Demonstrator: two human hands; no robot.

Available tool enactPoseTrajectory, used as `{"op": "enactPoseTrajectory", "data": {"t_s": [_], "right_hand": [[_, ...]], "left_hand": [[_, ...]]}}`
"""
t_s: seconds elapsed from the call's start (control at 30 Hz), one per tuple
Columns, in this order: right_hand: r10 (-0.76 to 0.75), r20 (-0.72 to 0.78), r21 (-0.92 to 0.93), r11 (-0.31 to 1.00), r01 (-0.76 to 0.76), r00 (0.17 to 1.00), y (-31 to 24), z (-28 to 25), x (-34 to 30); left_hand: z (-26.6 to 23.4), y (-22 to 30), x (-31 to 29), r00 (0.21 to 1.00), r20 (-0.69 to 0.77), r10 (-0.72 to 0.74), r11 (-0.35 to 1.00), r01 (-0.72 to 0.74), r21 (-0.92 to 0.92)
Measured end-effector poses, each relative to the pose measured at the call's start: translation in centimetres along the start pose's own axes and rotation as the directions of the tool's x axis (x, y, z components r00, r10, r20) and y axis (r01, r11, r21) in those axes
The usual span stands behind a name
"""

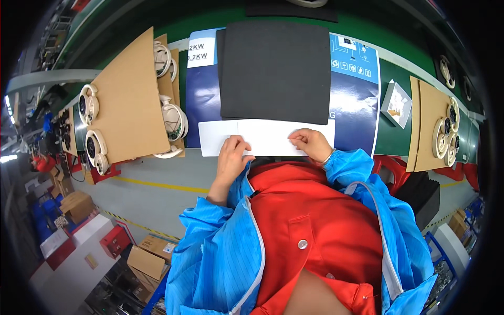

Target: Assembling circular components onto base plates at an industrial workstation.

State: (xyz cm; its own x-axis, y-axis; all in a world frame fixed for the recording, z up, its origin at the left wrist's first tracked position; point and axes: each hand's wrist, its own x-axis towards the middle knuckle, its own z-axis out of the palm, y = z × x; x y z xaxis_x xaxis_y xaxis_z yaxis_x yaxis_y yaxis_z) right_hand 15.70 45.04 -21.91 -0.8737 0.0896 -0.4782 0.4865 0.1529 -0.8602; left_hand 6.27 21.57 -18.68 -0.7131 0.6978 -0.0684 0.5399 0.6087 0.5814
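White paper (268, 135) lies along the near edge of the workbench in front of me, with a faint vertical line toward its left end. My left hand (231, 160) has its fingers bent over the paper's near edge, thumb close to the index finger. On the right part of the paper, my right hand (311, 145) is closed in a pinch. Whatever may be between those fingertips is too small to make out. Just beyond the paper, black foam sheets (275, 71) lie stacked, slightly offset, on a blue and white printed board (353, 107).
At left, cardboard sheets (126, 105) carry white headphone-like ring parts (172, 119). More cardboard (426, 126) with similar parts (446, 131) stands at right, near a small white box (397, 105). A red stool (391, 173) and cardboard cartons (149, 260) are on the floor.
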Motion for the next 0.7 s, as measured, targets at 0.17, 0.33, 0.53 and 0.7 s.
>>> {"op": "enactPoseTrajectory", "data": {"t_s": [0.17,0.33,0.53,0.7], "right_hand": [[0.063,0.027,0.126,0.99,-0.066,0.998,-0.5,-0.1,0.5],[0.101,0.095,0.246,0.962,-0.122,0.99,-0.7,-0.3,0.8],[0.161,0.046,0.168,0.972,-0.167,0.986,-0.3,-0.7,0.7],[0.178,0.039,0.164,0.97,-0.182,0.983,-0.5,-0.4,0.8]], "left_hand": [[0.3,-0.6,-0.4,0.996,-0.088,0.028,0.999,-0.031,-0.032],[0.5,-1.5,-0.9,0.987,-0.146,0.068,0.998,-0.066,0.019],[0.5,-2.4,-1.6,0.98,-0.155,0.128,0.987,-0.14,-0.073],[-0.4,-2.5,-2.9,0.963,-0.198,-0.182,0.938,0.11,-0.329]]}}
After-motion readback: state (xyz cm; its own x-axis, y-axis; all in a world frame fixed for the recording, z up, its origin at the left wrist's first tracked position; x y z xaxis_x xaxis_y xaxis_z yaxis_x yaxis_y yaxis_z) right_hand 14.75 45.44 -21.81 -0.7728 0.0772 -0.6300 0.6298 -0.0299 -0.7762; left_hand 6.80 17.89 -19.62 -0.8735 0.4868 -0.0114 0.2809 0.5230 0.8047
